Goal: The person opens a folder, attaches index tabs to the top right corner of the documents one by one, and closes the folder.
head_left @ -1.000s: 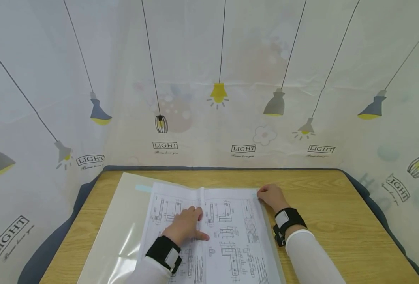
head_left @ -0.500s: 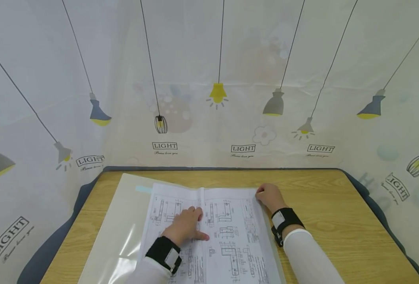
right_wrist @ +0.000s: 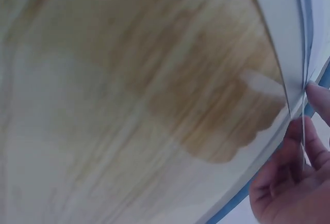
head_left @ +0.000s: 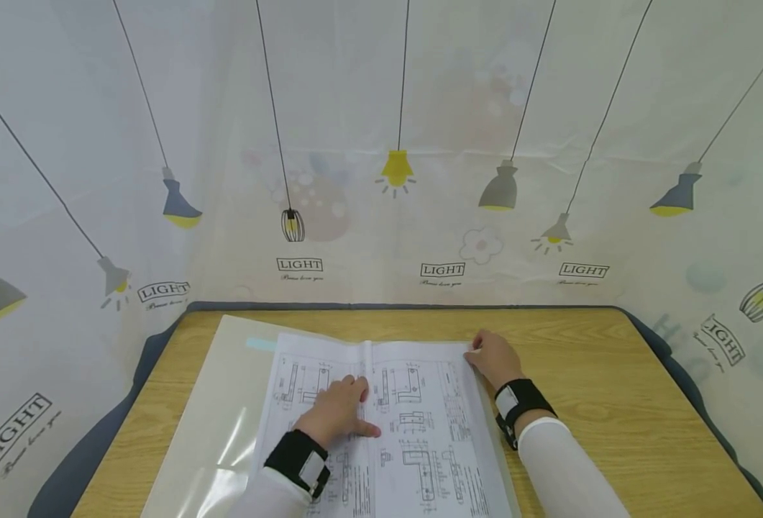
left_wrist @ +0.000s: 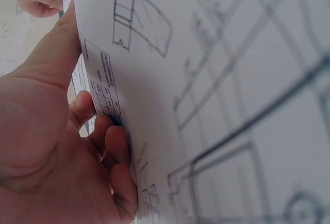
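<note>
A large sheet of technical drawings (head_left: 429, 421), creased down the middle, lies on a pale glossy folder (head_left: 226, 374) on the wooden table. My left hand (head_left: 334, 414) rests on the drawings at the crease, thumb stretched to the right. In the left wrist view, the fingertips (left_wrist: 117, 144) of this hand touch the printed paper and the fingers are bent only a little. At the far right corner, my right hand (head_left: 496, 358) pinches the edge of the sheet. The right wrist view shows its thumb (right_wrist: 319, 99) and fingers at thin, slightly parted layers.
Bare wooden tabletop (head_left: 601, 403) extends to the right of the folder. A light-blue strip (head_left: 261, 344) shows near the folder's far left corner. Behind the table hangs a pale cloth (head_left: 349, 79) printed with lamps. Each wrist wears a black strap (head_left: 525, 404).
My right hand has shifted slightly left at the corner, and its fingers have changed position there, one now lifted a little higher. The left hand and drawings have stayed in place.
</note>
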`<state>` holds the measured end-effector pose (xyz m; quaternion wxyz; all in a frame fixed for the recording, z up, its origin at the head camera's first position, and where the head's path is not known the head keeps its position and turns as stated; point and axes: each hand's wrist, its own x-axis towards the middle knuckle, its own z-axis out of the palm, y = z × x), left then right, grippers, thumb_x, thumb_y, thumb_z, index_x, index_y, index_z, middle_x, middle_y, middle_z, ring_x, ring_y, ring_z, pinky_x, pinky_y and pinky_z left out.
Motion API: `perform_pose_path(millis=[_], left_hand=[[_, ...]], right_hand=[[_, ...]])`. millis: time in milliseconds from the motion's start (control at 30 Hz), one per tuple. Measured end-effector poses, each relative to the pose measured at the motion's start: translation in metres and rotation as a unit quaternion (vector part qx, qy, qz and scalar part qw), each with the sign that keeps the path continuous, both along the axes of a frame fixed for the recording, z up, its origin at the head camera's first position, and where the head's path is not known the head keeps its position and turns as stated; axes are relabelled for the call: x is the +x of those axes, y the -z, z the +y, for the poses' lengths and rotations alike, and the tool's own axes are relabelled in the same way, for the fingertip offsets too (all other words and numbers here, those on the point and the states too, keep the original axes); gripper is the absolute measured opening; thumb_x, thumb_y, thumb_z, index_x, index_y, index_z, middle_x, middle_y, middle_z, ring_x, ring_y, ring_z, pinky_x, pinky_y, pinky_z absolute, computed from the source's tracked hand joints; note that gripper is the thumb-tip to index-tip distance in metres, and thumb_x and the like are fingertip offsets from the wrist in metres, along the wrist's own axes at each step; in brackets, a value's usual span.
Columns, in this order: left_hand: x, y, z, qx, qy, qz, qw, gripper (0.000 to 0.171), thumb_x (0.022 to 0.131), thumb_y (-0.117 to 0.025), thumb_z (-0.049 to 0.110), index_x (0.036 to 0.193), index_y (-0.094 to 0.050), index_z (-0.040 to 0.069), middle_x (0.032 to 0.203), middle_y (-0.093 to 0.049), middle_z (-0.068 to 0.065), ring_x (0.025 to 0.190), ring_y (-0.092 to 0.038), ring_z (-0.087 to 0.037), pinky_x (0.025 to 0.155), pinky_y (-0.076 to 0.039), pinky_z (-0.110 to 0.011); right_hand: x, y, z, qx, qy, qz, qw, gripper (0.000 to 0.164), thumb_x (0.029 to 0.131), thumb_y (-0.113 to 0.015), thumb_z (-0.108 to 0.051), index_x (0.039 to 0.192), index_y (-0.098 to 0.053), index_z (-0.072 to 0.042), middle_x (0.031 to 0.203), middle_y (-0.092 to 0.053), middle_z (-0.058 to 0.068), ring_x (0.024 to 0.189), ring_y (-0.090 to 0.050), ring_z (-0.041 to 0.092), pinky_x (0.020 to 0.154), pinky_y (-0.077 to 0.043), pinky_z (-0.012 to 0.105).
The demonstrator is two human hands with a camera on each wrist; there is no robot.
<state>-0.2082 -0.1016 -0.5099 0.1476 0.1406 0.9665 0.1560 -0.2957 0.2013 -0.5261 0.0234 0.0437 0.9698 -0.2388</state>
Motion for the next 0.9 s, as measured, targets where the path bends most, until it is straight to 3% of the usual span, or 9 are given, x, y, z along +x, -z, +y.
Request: perform_pose_path(millis=[233,433,567,767,900], left_hand=[[0.000,-0.002,0.000,0.003,-0.002,-0.001,1.0000,0.063,0.058,-0.081,0.055,0.099,-0.051,0.018,0.089,-0.049,0.000,0.079,-0.046,-0.018,0.071,-0.040,-0.037],[0.000,-0.001,0.001,0.001,-0.007,-0.008,0.9999,0.063,0.059,-0.081,0.055,0.099,-0.050,0.018,0.088,-0.049,0.001,0.078,-0.047,-0.018,0.071,-0.040,-0.036],[0.000,-0.001,0.001,0.005,-0.012,-0.012,0.9998,0.062,0.059,-0.082,0.054,0.100,-0.051,0.018,0.089,-0.049,0.000,0.080,-0.047,-0.018,0.073,-0.040,-0.037],[0.001,-0.002,0.001,0.007,-0.013,-0.013,0.9998,0.061,0.060,-0.082,0.053,0.100,-0.051,0.018,0.089,-0.049,0.000,0.080,-0.047,-0.019,0.073,-0.040,-0.037],[0.001,-0.002,0.001,0.007,-0.013,-0.014,0.9998,0.062,0.059,-0.082,0.053,0.099,-0.051,0.018,0.088,-0.048,0.000,0.079,-0.047,-0.018,0.072,-0.040,-0.036]], right_hand=[[0.003,0.001,0.001,0.074,-0.007,0.063,0.995,0.026,0.078,-0.076,-0.032,0.079,-0.062,-0.009,0.095,-0.055,0.015,0.091,-0.047,0.034,0.073,-0.039,0.047],[0.004,0.003,0.000,0.077,-0.021,0.041,0.996,0.018,0.083,-0.071,-0.027,0.082,-0.068,-0.010,0.079,-0.063,0.006,0.072,-0.054,0.023,0.069,-0.043,0.039],[0.004,0.002,0.002,0.055,-0.024,0.014,0.998,0.012,0.086,-0.067,-0.020,0.085,-0.068,-0.008,0.080,-0.064,0.005,0.069,-0.054,0.020,0.066,-0.044,0.035],[0.012,-0.005,0.008,0.039,-0.057,0.020,0.997,0.013,0.087,-0.060,-0.011,0.092,-0.071,-0.006,0.096,-0.067,0.010,0.085,-0.059,0.024,0.076,-0.048,0.041],[0.018,-0.010,0.012,0.061,-0.096,0.040,0.993,0.017,0.088,-0.059,-0.008,0.095,-0.073,-0.005,0.102,-0.067,0.013,0.097,-0.062,0.030,0.084,-0.049,0.045]])
